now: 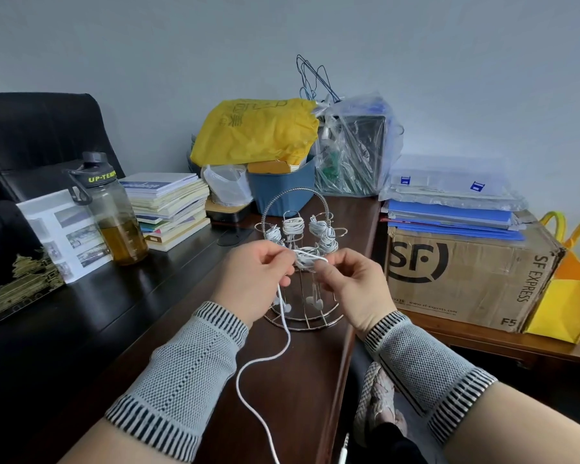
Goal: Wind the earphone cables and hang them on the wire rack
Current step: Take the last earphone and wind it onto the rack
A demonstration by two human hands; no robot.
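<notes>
A chrome wire rack (302,324) with an arched handle stands on the dark desk, several wound white earphone bundles (293,226) hanging from its hooks. Just in front of it my left hand (253,279) and my right hand (350,283) both pinch a white earphone cable (307,257), partly coiled between them. The loose length of the cable drops from my left hand, runs down across the desk and ends in a jack plug (345,452) near the bottom edge. Earbuds dangle low inside the rack.
On the left are a water bottle (114,212), a stack of books (171,209) and a black chair. Behind the rack sit a blue bin (282,190), a yellow bag and a clear plastic bag. An SF cardboard box (466,279) with blue folders stands at right.
</notes>
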